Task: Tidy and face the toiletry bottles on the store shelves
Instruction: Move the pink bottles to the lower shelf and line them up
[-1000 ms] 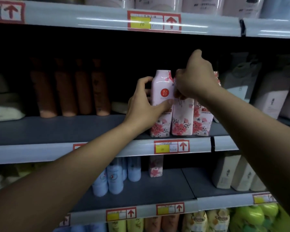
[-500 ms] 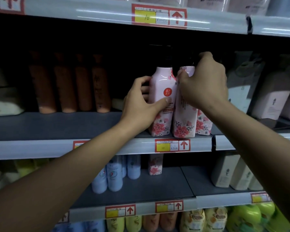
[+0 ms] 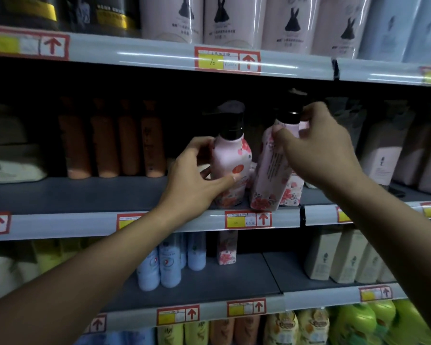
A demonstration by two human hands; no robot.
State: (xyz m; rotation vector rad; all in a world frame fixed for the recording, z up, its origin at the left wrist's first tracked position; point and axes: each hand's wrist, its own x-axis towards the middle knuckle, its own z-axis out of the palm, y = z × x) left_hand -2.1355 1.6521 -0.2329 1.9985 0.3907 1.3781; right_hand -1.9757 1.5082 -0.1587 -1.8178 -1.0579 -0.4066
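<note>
Presently the right hand (image 3: 316, 148) pinches the tilted right floral bottle (image 3: 271, 170) at its neck, long axis leaning left toward the upright left floral bottle (image 3: 230, 168), which the left hand (image 3: 194, 180) grips.

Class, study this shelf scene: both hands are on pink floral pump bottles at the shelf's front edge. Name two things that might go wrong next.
1. The right hand tilts the pink floral pump bottle with its printed back showing at the grey shelf lip; it may slip off.
2. That leaning bottle could knock the upright pink floral pump bottle that the left hand grips.
</note>
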